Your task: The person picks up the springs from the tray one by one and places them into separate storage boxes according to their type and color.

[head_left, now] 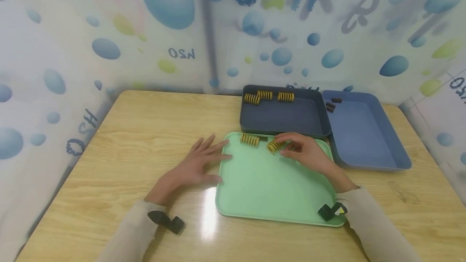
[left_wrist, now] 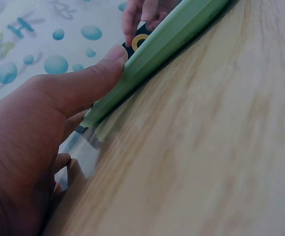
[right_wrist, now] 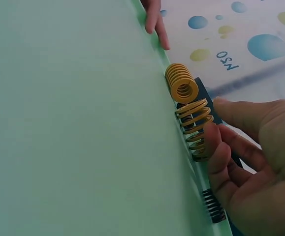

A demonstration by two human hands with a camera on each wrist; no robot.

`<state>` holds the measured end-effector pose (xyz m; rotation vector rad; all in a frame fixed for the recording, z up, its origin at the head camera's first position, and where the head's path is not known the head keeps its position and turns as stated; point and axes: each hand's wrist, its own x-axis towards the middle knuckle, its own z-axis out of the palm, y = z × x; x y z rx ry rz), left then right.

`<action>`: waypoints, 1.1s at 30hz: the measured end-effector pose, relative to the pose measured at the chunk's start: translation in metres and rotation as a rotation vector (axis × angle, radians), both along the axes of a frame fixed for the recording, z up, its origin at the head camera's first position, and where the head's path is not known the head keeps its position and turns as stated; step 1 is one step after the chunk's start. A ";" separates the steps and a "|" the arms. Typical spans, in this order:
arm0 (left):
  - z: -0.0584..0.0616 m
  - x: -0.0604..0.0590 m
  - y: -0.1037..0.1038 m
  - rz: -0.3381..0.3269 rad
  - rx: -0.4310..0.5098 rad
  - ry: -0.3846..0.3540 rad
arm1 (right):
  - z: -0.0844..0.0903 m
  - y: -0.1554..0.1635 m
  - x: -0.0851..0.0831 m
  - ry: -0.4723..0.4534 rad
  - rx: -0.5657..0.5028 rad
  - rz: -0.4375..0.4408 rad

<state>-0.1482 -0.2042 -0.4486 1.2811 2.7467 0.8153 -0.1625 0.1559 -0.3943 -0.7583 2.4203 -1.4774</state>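
My right hand [head_left: 303,151] bends over the back edge of the green tray [head_left: 273,189], with thumb and finger pinching a yellow coil spring [right_wrist: 194,123] that lies at a slant. Left of it in the head view are a small dark spring [head_left: 263,138] and another yellow spring [head_left: 249,140]. A second dark spring [right_wrist: 213,206] rests below the right hand's fingers in the right wrist view. My left hand [head_left: 198,163] lies spread at the tray's left side, its fingertips at the rim and its thumb [left_wrist: 95,78] against the edge.
A dark blue-grey bin [head_left: 287,114] behind the tray holds several yellow springs [head_left: 285,97] along its back. Beside it, a lighter blue bin [head_left: 367,132] has several small dark springs [head_left: 336,100] in its back left corner. A patterned wall covering [head_left: 225,31] stands behind the wooden table [head_left: 156,124].
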 end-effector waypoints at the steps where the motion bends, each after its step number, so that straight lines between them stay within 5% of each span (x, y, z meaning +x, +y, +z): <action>1: 0.000 0.000 0.000 0.001 -0.003 0.000 | 0.000 0.000 0.000 0.003 0.000 -0.002; 8: 0.000 0.000 0.000 0.000 -0.003 0.000 | -0.002 0.001 0.002 0.059 0.047 -0.042; 15: 0.000 0.000 0.000 0.002 -0.010 -0.001 | -0.030 0.011 -0.012 0.158 0.068 -0.049; 20: 0.001 0.000 0.000 0.006 -0.018 0.001 | -0.032 0.013 -0.016 0.209 0.058 -0.020; 33: 0.001 0.000 0.001 -0.003 -0.014 -0.004 | -0.034 0.018 -0.013 0.172 0.104 -0.044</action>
